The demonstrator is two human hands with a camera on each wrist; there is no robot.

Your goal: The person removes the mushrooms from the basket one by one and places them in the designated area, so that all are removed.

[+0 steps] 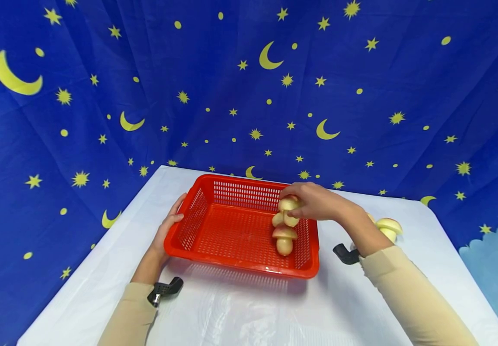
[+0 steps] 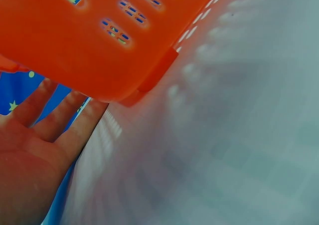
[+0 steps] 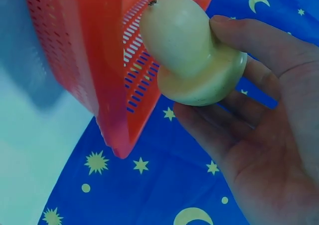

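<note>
A red perforated plastic basket [image 1: 244,226] stands on the white table, slightly turned. At its left end my left hand [image 1: 167,230] rests against the outside of the wall, thumb by the rim; in the left wrist view its fingers [image 2: 60,115] look straight, some tips hidden behind the basket. Over the basket's right end, my right hand [image 1: 314,202] pinches a toy mushroom [image 3: 184,45] with a pale stem and rounded cap. Inside, below it, lies another mushroom [image 1: 284,240] with a brownish cap; part of a further pale one [image 1: 277,220] shows beside the held mushroom.
To the right of the basket, more mushrooms [image 1: 389,228] lie on the white table [image 1: 240,312], partly hidden by my right forearm. A blue curtain [image 1: 214,86] with yellow moons and stars hangs behind the table. Black camera mounts [image 1: 167,290] stick out from both wrists.
</note>
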